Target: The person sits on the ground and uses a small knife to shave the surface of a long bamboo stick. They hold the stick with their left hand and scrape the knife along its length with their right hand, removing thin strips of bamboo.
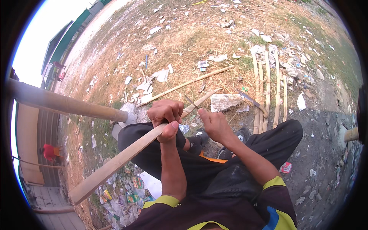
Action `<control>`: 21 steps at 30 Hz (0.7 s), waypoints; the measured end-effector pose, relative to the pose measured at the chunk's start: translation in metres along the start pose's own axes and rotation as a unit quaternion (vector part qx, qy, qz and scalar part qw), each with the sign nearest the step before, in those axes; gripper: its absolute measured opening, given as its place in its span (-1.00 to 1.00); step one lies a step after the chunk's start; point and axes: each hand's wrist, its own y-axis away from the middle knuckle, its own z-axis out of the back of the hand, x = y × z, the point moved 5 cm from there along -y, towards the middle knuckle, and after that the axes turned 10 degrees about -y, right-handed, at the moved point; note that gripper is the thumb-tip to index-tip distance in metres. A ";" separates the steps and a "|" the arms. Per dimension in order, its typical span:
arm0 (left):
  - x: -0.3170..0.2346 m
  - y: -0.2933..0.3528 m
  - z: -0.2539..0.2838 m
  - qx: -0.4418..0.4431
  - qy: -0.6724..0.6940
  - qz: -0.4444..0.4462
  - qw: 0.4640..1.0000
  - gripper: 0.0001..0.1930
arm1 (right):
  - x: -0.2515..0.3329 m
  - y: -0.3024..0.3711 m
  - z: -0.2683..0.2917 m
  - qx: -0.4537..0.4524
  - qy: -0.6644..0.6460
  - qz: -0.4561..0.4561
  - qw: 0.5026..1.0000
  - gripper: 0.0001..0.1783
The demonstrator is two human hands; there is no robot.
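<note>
Your left hand point(166, 117) was clenched tight around a long bamboo slat point(126, 153) that ran from lower left up across your knees. Just beside it, your right hand point(214, 126) gripped a thin blade point(190, 102) laid against the slat. Farther right, split bamboo strips point(267, 90) lay on the littered ground point(199, 34).
</note>
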 end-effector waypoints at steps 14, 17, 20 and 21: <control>0.004 0.009 0.026 -0.042 0.025 0.028 0.998 -0.74 | -0.006 -0.009 -0.015 -0.018 0.102 0.022 0.994 -0.45; 0.006 0.010 0.026 -0.067 0.037 0.020 0.997 -0.71 | -0.034 -0.009 -0.013 -0.051 0.151 0.000 0.987 -0.39; 0.006 0.004 0.016 -0.079 0.048 0.003 0.996 -0.72 | -0.099 -0.009 0.016 -0.069 0.185 -0.079 0.977 -0.33; 0.004 0.006 0.013 -0.071 0.040 0.003 0.997 -0.71 | -0.112 -0.004 0.018 -0.057 0.181 -0.099 0.977 -0.31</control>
